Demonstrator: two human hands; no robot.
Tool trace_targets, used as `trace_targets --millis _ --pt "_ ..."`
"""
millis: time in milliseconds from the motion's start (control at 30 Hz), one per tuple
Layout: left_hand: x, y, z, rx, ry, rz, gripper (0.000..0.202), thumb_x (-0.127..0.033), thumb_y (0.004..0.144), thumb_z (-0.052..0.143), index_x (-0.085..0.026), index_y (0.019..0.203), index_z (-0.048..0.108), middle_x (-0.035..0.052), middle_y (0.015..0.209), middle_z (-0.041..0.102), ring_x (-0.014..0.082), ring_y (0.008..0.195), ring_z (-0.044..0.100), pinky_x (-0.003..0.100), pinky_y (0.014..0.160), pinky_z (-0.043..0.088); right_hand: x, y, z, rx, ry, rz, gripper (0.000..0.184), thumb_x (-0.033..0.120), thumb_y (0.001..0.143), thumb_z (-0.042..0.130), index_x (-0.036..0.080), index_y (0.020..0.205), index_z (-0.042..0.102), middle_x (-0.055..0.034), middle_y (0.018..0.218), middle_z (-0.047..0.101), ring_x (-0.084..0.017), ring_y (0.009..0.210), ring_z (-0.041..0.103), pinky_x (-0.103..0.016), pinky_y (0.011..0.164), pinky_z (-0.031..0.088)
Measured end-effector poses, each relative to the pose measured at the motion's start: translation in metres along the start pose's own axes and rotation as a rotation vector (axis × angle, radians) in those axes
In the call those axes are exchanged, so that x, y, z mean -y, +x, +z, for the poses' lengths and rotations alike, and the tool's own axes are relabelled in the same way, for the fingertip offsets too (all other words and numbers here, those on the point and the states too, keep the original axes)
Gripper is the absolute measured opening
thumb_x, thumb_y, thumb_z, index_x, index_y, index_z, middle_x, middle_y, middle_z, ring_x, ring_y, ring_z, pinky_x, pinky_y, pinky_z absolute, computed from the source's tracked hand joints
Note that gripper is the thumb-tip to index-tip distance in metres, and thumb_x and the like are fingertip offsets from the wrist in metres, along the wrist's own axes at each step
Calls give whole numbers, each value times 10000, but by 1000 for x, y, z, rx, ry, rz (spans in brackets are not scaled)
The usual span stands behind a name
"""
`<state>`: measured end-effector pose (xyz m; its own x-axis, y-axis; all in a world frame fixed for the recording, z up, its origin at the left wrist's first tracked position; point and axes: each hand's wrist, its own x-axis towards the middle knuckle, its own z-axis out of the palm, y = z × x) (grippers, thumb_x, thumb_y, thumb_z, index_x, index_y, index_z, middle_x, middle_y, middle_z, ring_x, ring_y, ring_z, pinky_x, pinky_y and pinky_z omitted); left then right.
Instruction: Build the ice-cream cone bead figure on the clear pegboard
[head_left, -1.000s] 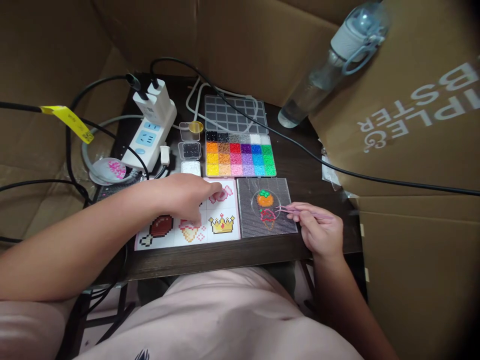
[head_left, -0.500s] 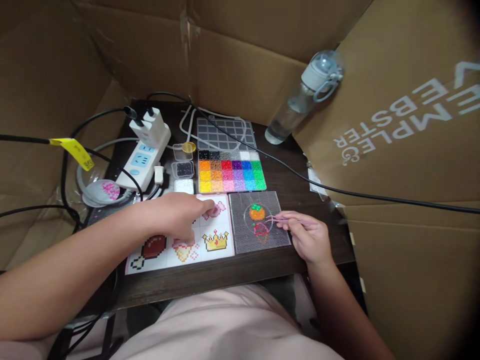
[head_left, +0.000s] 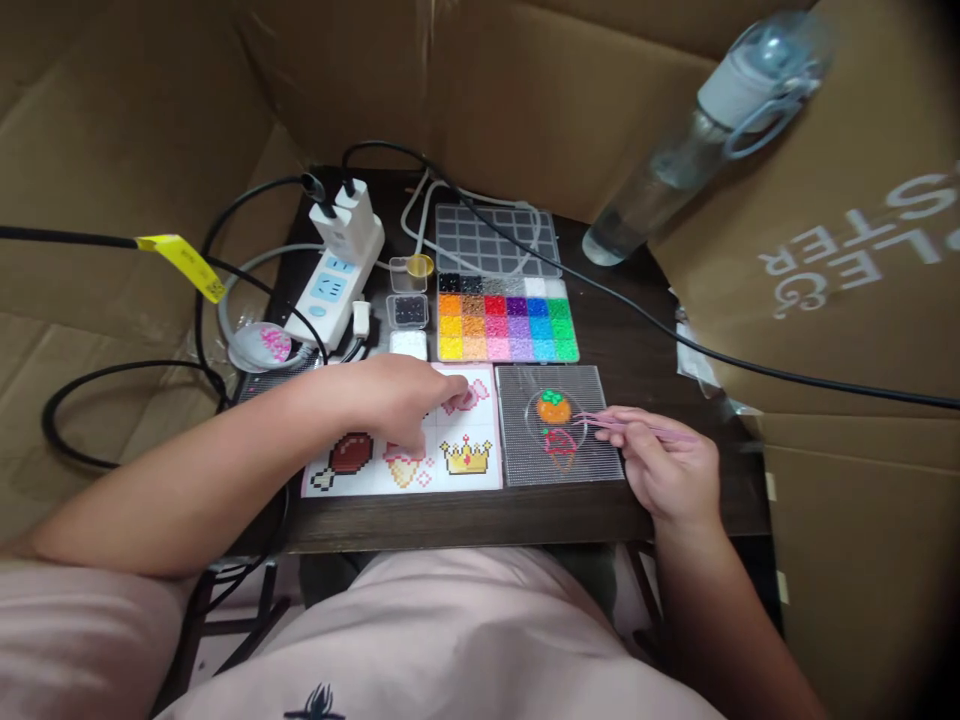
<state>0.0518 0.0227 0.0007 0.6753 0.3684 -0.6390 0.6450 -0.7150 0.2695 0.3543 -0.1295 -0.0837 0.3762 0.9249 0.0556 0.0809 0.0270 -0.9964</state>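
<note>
My left hand (head_left: 394, 405) rests over a pixel-pattern sheet (head_left: 480, 472), holding nothing. Its index finger stretches onto the pink candy picture, and the thumb points down at the ice-cream picture, which it partly covers. Pink tweezers (head_left: 667, 430) are gripped in my right hand (head_left: 671, 465). Their tips hover at or near the right side of an orange persimmon-like bead figure (head_left: 553, 407) on the clear pegboard (head_left: 517, 470). Just below that figure is a red and orange bead outline of an ice-cream cone (head_left: 559, 450). Whether the tips hold a bead is too small to tell.
A bead box (head_left: 506, 330) with many colours lies open behind the pegboard. Small bead cases (head_left: 407, 312) stand left of it, beside a white power strip (head_left: 330, 290). A black cable (head_left: 637, 318) crosses above the table. A water bottle (head_left: 652, 190) leans near the cardboard wall (head_left: 847, 470).
The camera view has shifted, so the whole scene sits further right and slightly higher. Both hands keep nearly the same places over the sheet and pegboard.
</note>
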Motion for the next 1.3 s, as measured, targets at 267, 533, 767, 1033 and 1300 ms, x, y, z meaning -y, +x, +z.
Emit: trace_targets --millis 267,533,767,1033,1300 --pt "3 -6 -6 47 -73 38 713 -395 723 720 -310 1405 531 79 1184 740 246 859 674 333 701 464 7 -1 6 -39 51 -11 207 390 767 869 190 747 818 -88 837 813 -142 627 708 -247 575 593" --pt "7 -7 -5 64 -105 46 783 -349 719 733 -321 1462 489 92 1170 727 258 880 666 330 686 474 10 -1 8 -33 84 -5 206 397 735 899 211 796 833 -71 819 814 -124 588 696 -230 564 587" --pt "9 -6 -1 68 -118 42 858 -260 685 711 -351 1499 457 83 1247 706 261 923 660 334 730 494 10 -1 8 -30 79 -6 201 401 744 891 215 791 830 -68 816 813 -126 574 688 -245 547 591" --pt "9 -5 0 79 -162 42 893 -265 661 731 -338 1507 457 88 1291 690 284 968 663 376 814 511 9 -1 7 -31 55 -12 178 380 763 867 210 763 815 -74 807 803 -143 571 675 -282 537 591" --pt "8 -5 0 76 -147 28 844 -273 663 740 -337 1465 484 82 1228 708 252 895 660 352 777 505 11 -1 9 -44 37 -17 170 386 757 874 225 776 822 -69 828 808 -147 561 675 -296 521 582"
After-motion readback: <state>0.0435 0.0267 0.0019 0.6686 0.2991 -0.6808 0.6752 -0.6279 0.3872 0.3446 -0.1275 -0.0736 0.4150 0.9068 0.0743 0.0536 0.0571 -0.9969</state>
